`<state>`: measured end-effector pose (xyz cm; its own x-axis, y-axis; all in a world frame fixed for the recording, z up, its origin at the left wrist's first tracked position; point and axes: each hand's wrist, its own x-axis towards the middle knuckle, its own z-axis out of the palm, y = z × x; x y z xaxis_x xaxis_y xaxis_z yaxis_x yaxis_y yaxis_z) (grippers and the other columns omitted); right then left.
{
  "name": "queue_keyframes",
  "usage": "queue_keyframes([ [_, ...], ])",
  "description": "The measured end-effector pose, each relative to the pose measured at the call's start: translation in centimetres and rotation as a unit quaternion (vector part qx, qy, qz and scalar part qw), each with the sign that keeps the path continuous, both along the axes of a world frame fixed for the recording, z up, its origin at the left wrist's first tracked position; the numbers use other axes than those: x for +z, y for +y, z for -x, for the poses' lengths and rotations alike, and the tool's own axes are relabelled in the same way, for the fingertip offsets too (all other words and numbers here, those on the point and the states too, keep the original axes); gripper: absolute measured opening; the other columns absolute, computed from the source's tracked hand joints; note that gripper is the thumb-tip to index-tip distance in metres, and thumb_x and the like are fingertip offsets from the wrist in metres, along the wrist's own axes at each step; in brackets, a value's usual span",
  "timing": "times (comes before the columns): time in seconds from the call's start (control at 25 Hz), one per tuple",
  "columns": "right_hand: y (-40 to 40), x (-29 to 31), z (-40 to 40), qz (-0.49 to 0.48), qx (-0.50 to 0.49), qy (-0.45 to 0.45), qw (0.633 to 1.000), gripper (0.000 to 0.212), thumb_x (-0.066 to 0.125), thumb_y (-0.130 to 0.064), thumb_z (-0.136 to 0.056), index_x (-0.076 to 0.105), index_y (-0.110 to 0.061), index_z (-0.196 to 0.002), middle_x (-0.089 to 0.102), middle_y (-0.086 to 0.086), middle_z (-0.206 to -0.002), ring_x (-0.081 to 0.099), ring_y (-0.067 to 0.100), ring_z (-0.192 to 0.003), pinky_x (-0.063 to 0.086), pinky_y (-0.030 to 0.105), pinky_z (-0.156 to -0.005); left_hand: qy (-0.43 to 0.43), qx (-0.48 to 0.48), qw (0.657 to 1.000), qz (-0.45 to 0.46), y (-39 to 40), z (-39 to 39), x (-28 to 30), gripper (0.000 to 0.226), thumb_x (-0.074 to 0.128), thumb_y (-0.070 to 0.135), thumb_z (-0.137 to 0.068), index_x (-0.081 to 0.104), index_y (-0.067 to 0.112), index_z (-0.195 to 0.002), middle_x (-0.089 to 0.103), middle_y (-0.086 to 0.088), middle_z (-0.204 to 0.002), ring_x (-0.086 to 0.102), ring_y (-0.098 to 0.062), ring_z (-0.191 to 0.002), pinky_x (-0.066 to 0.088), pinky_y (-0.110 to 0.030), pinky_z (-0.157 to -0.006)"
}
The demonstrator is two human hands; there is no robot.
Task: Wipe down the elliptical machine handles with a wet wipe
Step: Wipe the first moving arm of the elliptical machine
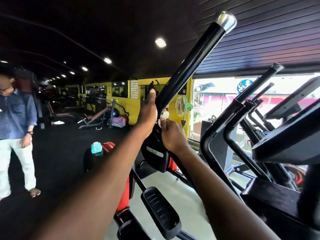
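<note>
A long black elliptical handle (188,64) with a silver end cap rises diagonally toward the upper right. My left hand (148,113) grips its lower part from the left, thumb pointing up along the bar. My right hand (173,135) sits just below and to the right, pinching a small white wet wipe (164,116) against the handle. Most of the wipe is hidden between my fingers and the bar.
More black handles (259,87) and a console (292,101) stand at right. A foot pedal (161,213) lies below. A teal wipe pack (96,148) rests on a dark stand at centre left. A person (15,122) stands at far left. A green fan (182,106) is by the window.
</note>
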<state>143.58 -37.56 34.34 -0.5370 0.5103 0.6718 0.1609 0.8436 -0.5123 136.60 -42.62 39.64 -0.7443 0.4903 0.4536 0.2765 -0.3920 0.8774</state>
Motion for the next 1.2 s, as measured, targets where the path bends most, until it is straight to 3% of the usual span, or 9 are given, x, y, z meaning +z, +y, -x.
queue_keyframes([
  [0.08, 0.0, -0.9, -0.8, -0.042, -0.036, -0.027, 0.998, 0.043, 0.027, -0.038, -0.104, 0.041, -0.018, -0.069, 0.061, 0.018, -0.077, 0.057, 0.038, -0.076, 0.04, 0.038, -0.064, -0.031, -0.004, 0.999, -0.026, 0.1, 0.1, -1.1, 0.059, 0.026, 0.05, -0.103, 0.069, 0.015, -0.081, 0.069, -0.008, -0.072, 0.062, -0.017, -0.06, 0.051, -0.028, -0.063],
  [0.24, 1.1, -1.8, -3.3, -0.023, -0.09, -0.069, 0.993, 0.049, 0.031, -0.036, -0.104, 0.057, -0.009, -0.073, 0.063, 0.021, -0.085, 0.06, 0.039, -0.089, 0.041, 0.038, -0.072, -0.075, -0.043, 0.996, -0.019, 0.2, 0.8, -2.8, 0.055, 0.027, 0.052, -0.102, 0.069, 0.018, -0.092, 0.073, -0.004, -0.082, 0.069, -0.023, -0.077, 0.049, -0.037, -0.086],
  [0.4, -0.1, 1.2, -2.0, -0.027, -0.06, 0.188, 0.98, 0.012, 0.058, -0.018, -0.095, 0.06, -0.006, -0.094, 0.056, 0.006, -0.087, 0.056, 0.024, -0.079, 0.047, 0.034, -0.071, -0.139, -0.078, 0.987, -0.026, 0.7, 1.7, -3.4, 0.059, 0.038, 0.064, -0.094, 0.07, 0.014, -0.091, 0.071, -0.012, -0.084, 0.067, -0.029, -0.075, 0.053, -0.041, -0.086],
  [0.48, -1.6, 1.4, -0.1, -0.061, -0.054, 0.221, 0.972, 0.014, 0.061, -0.008, -0.09, 0.05, -0.006, -0.098, 0.053, 0.002, -0.088, 0.052, 0.02, -0.073, 0.035, 0.026, -0.059, -0.178, -0.085, 0.98, -0.011, 1.0, 2.0, -3.7, 0.056, 0.043, 0.069, -0.088, 0.068, 0.018, -0.087, 0.072, -0.012, -0.094, 0.068, -0.029, -0.086, 0.052, -0.043, -0.091],
  [0.64, -2.3, -1.6, 1.3, -0.089, -0.097, 0.146, 0.98, 0.01, 0.048, -0.015, -0.097, 0.052, -0.007, -0.102, 0.058, 0.009, -0.098, 0.053, 0.027, -0.081, 0.032, 0.032, -0.062, -0.25, -0.221, 0.943, -0.019, 0.5, 1.5, -6.6, 0.058, 0.031, 0.067, -0.094, 0.069, 0.023, -0.09, 0.076, -0.002, -0.094, 0.068, -0.023, -0.096, 0.05, -0.031, -0.075],
  [0.8, -1.8, -5.3, -2.3, -0.2, -0.146, 0.094, 0.964, 0.014, 0.047, -0.018, -0.097, 0.056, -0.008, -0.094, 0.06, 0.009, -0.091, 0.057, 0.03, -0.078, 0.043, 0.035, -0.061, -0.266, -0.292, 0.919, 0.015, 0.9, -0.2, -10.6, 0.073, 0.01, 0.07, -0.094, 0.07, 0.027, -0.094, 0.075, 0.004, -0.086, 0.065, -0.019, -0.092, 0.046, -0.039, -0.09],
  [1.0, 0.1, -3.7, -2.5, 0.086, -0.172, 0.031, 0.981, 0.032, 0.04, -0.024, -0.095, 0.061, -0.008, -0.076, 0.066, 0.015, -0.078, 0.062, 0.035, -0.075, 0.052, 0.046, -0.074, -0.315, -0.299, 0.901, 0.003, 1.0, -1.0, -9.9, 0.077, 0.011, 0.068, -0.095, 0.063, 0.02, -0.124, 0.064, -0.011, -0.129, 0.057, -0.029, -0.12, 0.045, -0.045, -0.099],
  [1.12, -2.4, -2.0, -0.1, 0.002, -0.118, 0.067, 0.991, 0.041, 0.034, -0.044, -0.094, 0.058, -0.011, -0.096, 0.066, 0.009, -0.092, 0.06, 0.028, -0.085, 0.046, 0.039, -0.073, -0.272, -0.297, 0.915, -0.017, 0.9, -1.9, -9.8, 0.065, 0.011, 0.05, -0.104, 0.037, 0.009, -0.147, 0.042, -0.014, -0.152, 0.041, -0.03, -0.139, 0.047, -0.035, -0.094],
  [1.2, -3.5, -2.3, 0.1, -0.072, -0.142, 0.013, 0.987, 0.051, 0.025, -0.057, -0.091, 0.051, -0.012, -0.09, 0.063, 0.009, -0.088, 0.057, 0.028, -0.08, 0.039, 0.037, -0.065, -0.265, -0.306, 0.914, -0.036, 0.4, -1.9, -9.8, 0.067, 0.012, 0.051, -0.103, 0.032, 0.006, -0.149, 0.037, -0.015, -0.154, 0.034, -0.032, -0.143, 0.039, -0.038, -0.106],
])
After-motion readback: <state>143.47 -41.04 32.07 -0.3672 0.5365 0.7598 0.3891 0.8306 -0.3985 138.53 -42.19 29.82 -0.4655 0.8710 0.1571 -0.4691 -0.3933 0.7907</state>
